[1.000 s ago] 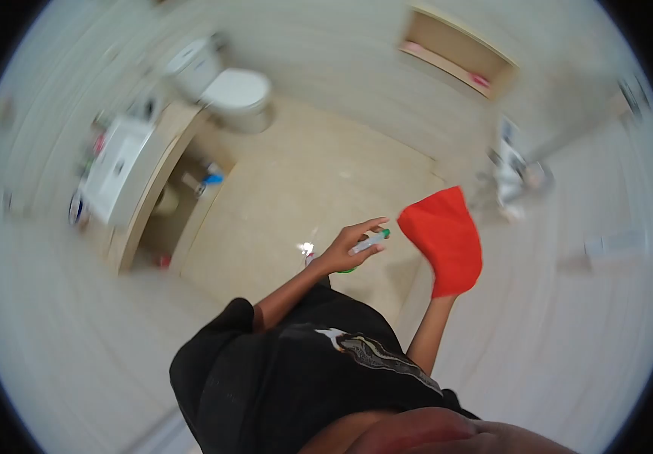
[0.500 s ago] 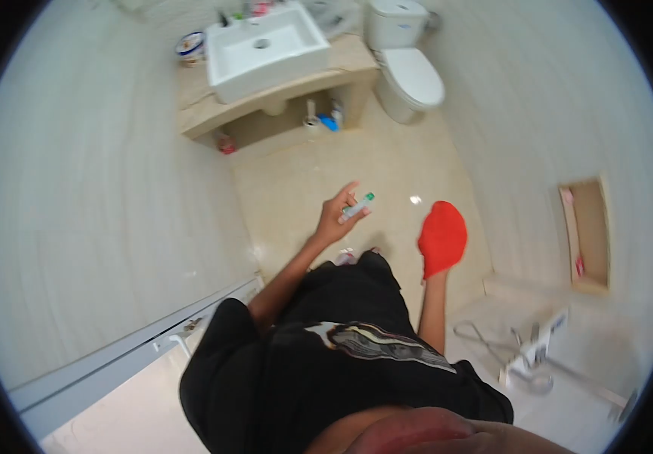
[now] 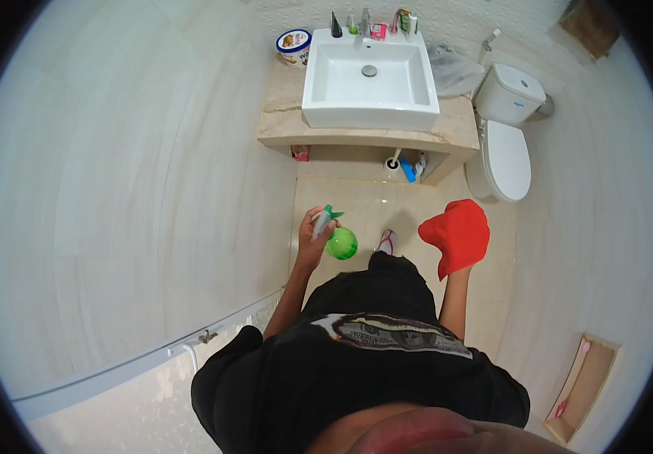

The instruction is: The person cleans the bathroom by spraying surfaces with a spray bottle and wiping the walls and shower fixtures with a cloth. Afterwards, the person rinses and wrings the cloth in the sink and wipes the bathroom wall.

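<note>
Spray bottle point(image 3: 342, 244), roughly upright, points toward the sink point(image 3: 370, 118).

A single view — very wide, worn on the person's head, looking forward and steeply down. The shirt point(image 3: 357, 378) fills the bottom middle, nearest the lens; the hands point(image 3: 308, 242) sit near mid-frame, a little farther out. Past them the view takes in the floor point(image 3: 357, 198), then the desk point(image 3: 285, 113), basin point(image 3: 372, 117) and toilet point(image 3: 508, 159) at the top, farthest off — with walls point(image 3: 130, 189) curving along both sides.
</note>
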Tool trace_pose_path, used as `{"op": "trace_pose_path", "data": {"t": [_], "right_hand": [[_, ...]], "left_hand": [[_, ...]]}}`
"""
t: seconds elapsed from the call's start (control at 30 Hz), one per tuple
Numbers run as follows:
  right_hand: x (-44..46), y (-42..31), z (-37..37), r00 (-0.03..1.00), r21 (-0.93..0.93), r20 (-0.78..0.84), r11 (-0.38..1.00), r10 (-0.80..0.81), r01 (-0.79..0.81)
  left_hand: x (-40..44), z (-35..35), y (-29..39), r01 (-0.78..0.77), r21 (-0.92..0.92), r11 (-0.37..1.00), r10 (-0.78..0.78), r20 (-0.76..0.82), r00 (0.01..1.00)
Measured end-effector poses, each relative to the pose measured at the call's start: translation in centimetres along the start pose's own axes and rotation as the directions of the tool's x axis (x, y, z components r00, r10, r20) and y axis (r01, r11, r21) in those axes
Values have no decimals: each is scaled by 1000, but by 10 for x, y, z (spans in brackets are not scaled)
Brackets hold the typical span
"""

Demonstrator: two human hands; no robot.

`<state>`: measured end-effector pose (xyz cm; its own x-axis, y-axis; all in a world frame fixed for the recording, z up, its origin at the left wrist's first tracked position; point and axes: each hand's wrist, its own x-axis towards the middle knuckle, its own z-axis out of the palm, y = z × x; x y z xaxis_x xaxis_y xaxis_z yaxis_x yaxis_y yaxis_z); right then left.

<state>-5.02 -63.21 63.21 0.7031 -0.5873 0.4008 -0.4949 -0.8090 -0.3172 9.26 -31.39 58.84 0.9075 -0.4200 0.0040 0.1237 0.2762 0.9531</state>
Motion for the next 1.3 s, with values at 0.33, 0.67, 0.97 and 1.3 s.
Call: {"op": "trace_pose_path", "data": {"t": [0.33,0.67,0.97,1.3], "right_hand": [[196,-74,119,1000,-34,-24,999,10,-11],[205,-108,171,938,-155,55,931,343,-332],[193,-86,170,802,-200,100,802,589,-564],[159,-44,182,639,-160,34,635,769,-756]], "left_hand": [[306,-113,0,-211,319,924,291,-230,929],[576,-212,-50,-165,576,800,349,-224,910],[657,-217,-77,64,706,705,267,-349,898],[543,-195,-141,571,623,535,146,-734,664]]}}
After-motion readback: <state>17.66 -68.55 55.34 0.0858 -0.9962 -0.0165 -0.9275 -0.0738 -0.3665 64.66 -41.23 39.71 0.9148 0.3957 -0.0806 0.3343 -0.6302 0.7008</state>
